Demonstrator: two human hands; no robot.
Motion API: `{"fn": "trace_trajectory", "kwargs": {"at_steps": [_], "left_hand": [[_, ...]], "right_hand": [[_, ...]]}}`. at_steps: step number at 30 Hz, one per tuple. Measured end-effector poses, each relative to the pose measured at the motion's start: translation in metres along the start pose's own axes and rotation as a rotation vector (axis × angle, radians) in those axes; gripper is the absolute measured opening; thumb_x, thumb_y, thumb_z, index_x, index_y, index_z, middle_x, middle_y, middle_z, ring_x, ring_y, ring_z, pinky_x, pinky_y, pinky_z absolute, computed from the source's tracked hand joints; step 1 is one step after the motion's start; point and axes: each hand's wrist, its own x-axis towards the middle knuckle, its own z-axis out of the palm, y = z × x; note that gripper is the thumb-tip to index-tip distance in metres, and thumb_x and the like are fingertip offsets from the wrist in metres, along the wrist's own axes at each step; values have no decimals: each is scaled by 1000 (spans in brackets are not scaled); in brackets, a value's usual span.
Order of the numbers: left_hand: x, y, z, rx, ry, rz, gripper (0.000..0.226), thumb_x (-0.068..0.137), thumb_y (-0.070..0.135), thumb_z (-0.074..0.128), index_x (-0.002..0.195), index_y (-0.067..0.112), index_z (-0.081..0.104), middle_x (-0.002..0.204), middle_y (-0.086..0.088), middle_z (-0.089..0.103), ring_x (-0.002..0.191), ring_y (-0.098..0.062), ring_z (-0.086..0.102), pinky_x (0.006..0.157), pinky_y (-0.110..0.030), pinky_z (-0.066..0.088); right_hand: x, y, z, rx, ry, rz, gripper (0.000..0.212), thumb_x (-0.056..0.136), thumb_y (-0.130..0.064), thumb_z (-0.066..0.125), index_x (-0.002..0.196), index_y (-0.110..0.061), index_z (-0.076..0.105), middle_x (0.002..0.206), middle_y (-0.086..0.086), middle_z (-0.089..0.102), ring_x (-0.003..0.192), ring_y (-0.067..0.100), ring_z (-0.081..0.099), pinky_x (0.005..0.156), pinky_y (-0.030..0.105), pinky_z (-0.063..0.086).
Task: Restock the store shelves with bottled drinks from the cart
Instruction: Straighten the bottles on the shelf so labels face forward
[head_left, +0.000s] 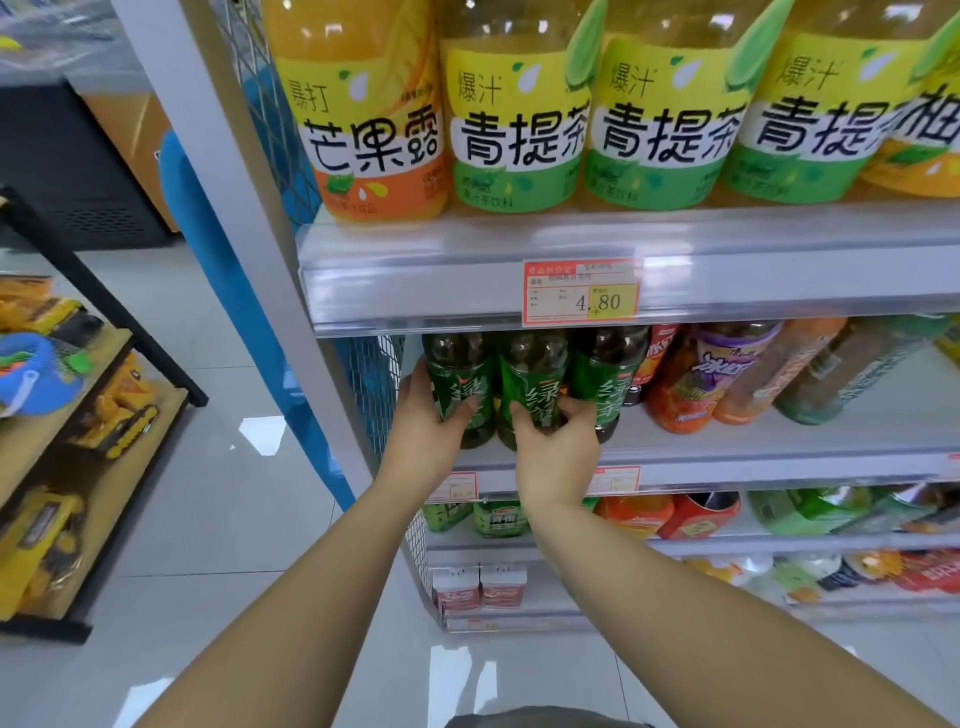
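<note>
Right hand (558, 441): wraps middle green tea bottle (530, 387) at label, low on body.
Left hand (428, 421): grips leftmost green tea bottle (460, 384), same height.
Bottles: front edge of mid shelf (727, 462), left end, upright, touching.
Handling: prob. full, heavy-ish; slick film label; stiff plastic, take mid-body.
Third bottle (608, 379): just beside, free.
Shapes: round, waisted, dark liquid.

A shop is indicated by tiered metal shelves (675, 244) stocked with rows of bottled drinks (519, 109), price tags (581, 292) clipped along their edges, and boxed toys (111, 415) displayed nearby.
</note>
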Motion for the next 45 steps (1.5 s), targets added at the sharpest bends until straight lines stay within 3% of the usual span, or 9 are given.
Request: {"fn": "trace_trajectory", "kwargs": {"at_steps": [3,7,10,12,15,17,19,24,45], "left_hand": [[-1,2,-3,31,-22,7,57,89,23,60,139,19,33,134,-7,44,121,-20,47,90,-23,34],[-1,1,-4,38,-26,15,57,90,22,60,139,18,34,135,-7,45,121,-21,47,91,-23,33],[-1,-2,-2,21,-23,7,59,89,23,61,141,17,33,137,-7,45,123,-21,47,93,-24,34],[-2,-3,0,-10,-10,-1,60,89,23,61,142,16,32,137,-7,46,124,-21,47,95,-25,34],[-7,-2,3,-44,34,-2,57,90,21,60,140,16,34,136,-5,49,123,-18,46,94,-23,34],[-8,-1,5,-56,57,-5,56,90,21,60,140,16,35,134,-4,51,122,-18,47,94,-24,35],[-9,-1,6,-63,70,-15,55,90,19,60,139,15,36,133,-4,52,122,-19,48,95,-26,36],[-12,0,8,-53,83,-11,52,92,17,56,140,16,35,133,-6,51,122,-20,48,96,-26,36],[-12,-2,-3,-58,54,-50,51,95,22,52,142,21,31,134,1,52,124,-18,47,91,-23,34]], "right_hand": [[-1,-6,7,72,45,47,40,77,-28,75,100,-11,48,87,-5,56,65,0,48,53,15,33],[-1,-6,11,126,20,35,43,72,-27,79,95,-14,44,108,7,59,90,17,55,70,22,37],[-1,2,-14,48,-118,-69,41,76,-25,75,107,-16,50,103,-1,58,87,11,58,72,16,43],[3,11,-37,32,-72,-169,38,78,-23,73,108,-20,49,100,-2,57,84,9,57,76,22,49],[23,19,-59,-25,8,-234,55,77,-20,74,123,-14,44,120,3,49,107,13,48,94,28,43],[38,18,-64,-51,-116,-250,69,77,-15,73,136,-12,37,128,2,49,119,16,47,99,29,40],[48,18,-64,-91,-209,-260,63,80,-10,69,135,-14,39,120,-1,56,114,17,52,92,26,42],[48,20,-61,-130,-184,-275,57,82,-11,68,132,-11,41,119,7,61,106,22,56,82,22,39],[43,23,-48,-141,-127,-255,62,77,-22,75,129,-13,42,120,7,59,106,23,57,81,29,45]]}}
